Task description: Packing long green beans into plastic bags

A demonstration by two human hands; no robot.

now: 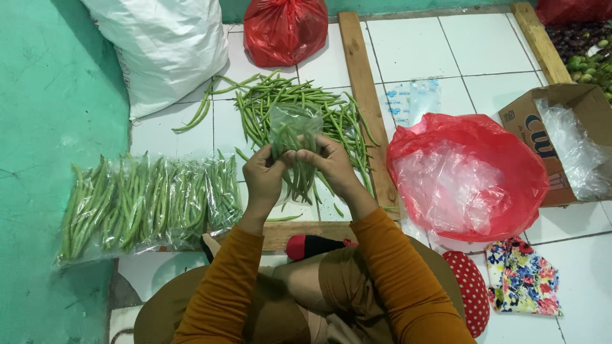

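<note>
A small clear plastic bag with a bunch of green beans in it is held up between both hands over the white tiled floor. My left hand grips the bag's lower left side. Fingers of my right hand pinch its lower right side, and bean ends hang out below the hands. Behind the bag lies a loose pile of green beans on the tiles. To the left, a row of several filled clear bags of beans lies side by side.
A wooden frame runs past the bean pile. A red plastic bag holding clear bags sits at right, beside a cardboard box. A white sack and another red bag stand at the back. Green wall at left.
</note>
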